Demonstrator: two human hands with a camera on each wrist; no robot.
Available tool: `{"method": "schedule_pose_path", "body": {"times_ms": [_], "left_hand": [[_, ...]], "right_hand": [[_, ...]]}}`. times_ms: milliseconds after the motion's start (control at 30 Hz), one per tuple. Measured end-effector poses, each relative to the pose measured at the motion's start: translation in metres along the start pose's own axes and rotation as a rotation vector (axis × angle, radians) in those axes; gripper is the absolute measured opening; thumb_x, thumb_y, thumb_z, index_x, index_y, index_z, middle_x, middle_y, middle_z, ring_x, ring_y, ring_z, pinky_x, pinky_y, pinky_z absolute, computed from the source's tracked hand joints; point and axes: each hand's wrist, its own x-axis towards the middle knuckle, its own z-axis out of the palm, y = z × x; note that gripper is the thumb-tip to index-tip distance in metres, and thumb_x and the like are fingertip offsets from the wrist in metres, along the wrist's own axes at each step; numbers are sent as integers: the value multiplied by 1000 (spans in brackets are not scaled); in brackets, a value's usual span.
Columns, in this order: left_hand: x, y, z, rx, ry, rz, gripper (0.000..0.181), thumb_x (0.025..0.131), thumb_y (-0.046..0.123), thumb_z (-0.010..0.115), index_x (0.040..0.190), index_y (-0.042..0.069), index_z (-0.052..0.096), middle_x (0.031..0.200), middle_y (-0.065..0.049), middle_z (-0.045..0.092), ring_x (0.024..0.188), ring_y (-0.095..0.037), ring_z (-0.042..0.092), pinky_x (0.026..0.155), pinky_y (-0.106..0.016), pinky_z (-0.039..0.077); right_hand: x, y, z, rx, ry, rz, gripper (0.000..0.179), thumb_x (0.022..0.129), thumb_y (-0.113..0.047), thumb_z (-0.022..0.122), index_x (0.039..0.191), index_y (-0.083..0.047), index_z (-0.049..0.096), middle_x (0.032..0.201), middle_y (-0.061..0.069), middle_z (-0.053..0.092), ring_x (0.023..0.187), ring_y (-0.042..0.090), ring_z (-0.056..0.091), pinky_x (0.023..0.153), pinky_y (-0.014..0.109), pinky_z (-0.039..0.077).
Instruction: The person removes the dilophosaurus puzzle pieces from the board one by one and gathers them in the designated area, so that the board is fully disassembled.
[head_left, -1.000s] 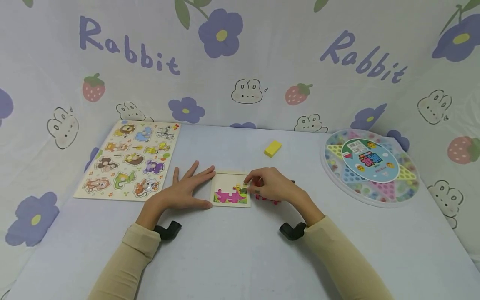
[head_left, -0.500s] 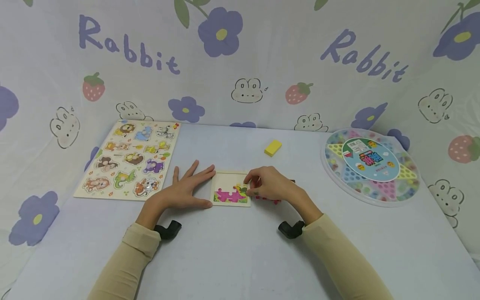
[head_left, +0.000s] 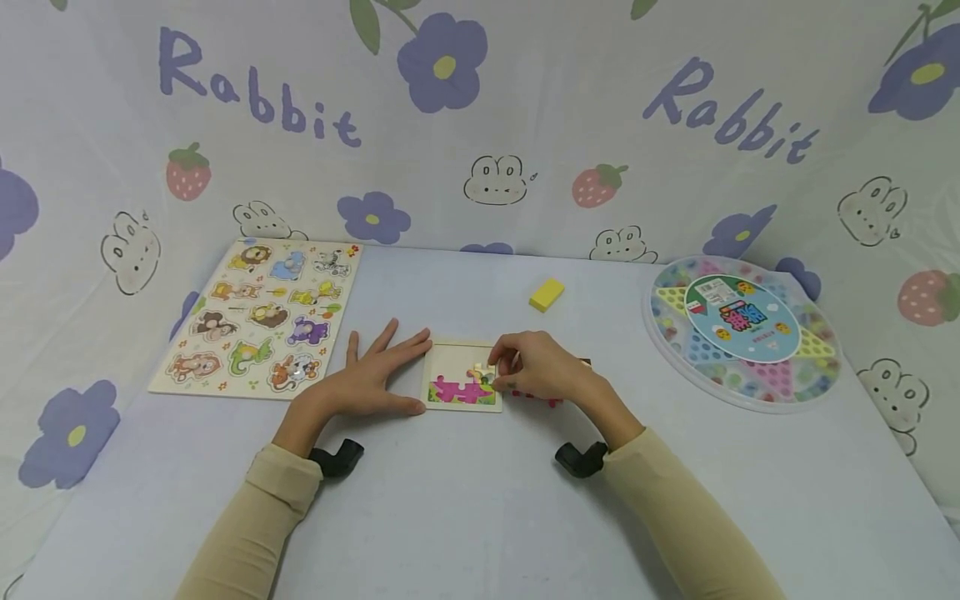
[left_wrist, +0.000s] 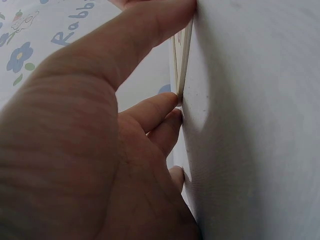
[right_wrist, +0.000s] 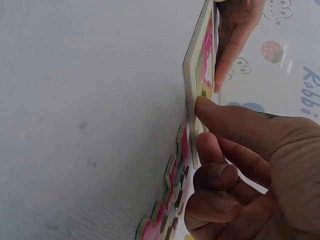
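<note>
A small square wooden puzzle tray [head_left: 450,354] lies mid-table in the head view, its lower part filled with pink and green jigsaw pieces [head_left: 453,392]. My left hand [head_left: 367,379] spreads its fingers, with thumb and index fingertips against the tray's left edge. At the tray's right side, my right hand [head_left: 543,367] pinches a yellow-green puzzle piece [head_left: 482,372], partly hidden by the fingertips. The right wrist view shows the thumb right at the tray's rim and the other fingers curled. Loose red and pink pieces [right_wrist: 160,215] lie beside the tray, below that hand.
An animal puzzle board [head_left: 262,317] lies at the left. Toward the back is a yellow block [head_left: 547,295]. A round Chinese checkers set [head_left: 742,333] in clear packaging occupies the right. Behind the table hangs a patterned cloth [head_left: 300,183].
The puzzle piece at my right fingertips has shifted slightly and now catches pale light. My left hand stays at the tray's edge, and the tray keeps its place.
</note>
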Motion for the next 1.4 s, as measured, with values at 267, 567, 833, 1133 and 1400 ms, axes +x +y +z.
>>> {"method": "schedule_pose_path", "body": {"times_ms": [267, 567, 833, 1133, 1400], "left_hand": [[0, -2, 1, 1, -2, -2, 99, 88, 48, 81, 169, 25, 30, 180, 6, 16, 168, -36, -13, 122, -73, -27], [0, -2, 1, 0, -3, -1, 98, 88, 48, 81, 169, 26, 30, 180, 6, 17, 168, -36, -13, 122, -74, -27], [0, -2, 0, -4, -2, 1, 99, 88, 48, 81, 169, 26, 30, 180, 7, 17, 168, -35, -13, 122, -73, -27], [0, -2, 0, -4, -4, 7, 98, 88, 47, 82, 169, 25, 31, 180, 4, 18, 168, -36, -12, 122, -74, -26], [1, -2, 1, -1, -5, 0, 98, 87, 47, 81, 169, 25, 31, 180, 5, 17, 168, -36, -12, 122, -74, -26]], "right_hand": [[0, 0, 3, -4, 32, -13, 20, 94, -16, 81, 110, -11, 69, 96, 3, 70, 75, 14, 61, 66, 26, 53], [-2, -1, 3, -3, 70, -47, 7, 100, -16, 74, 104, -13, 71, 100, 3, 73, 69, 13, 58, 62, 25, 50], [-2, -1, 3, -11, 77, -61, 4, 100, -15, 73, 103, -14, 70, 98, 2, 74, 72, 14, 57, 64, 25, 49], [-1, 0, 4, -13, 78, -71, 8, 99, -16, 75, 104, -14, 69, 96, 2, 72, 70, 13, 57, 62, 26, 49], [-1, 0, 5, 0, 76, -53, 21, 93, -19, 82, 107, -12, 68, 96, 2, 71, 71, 14, 58, 63, 25, 50]]}}
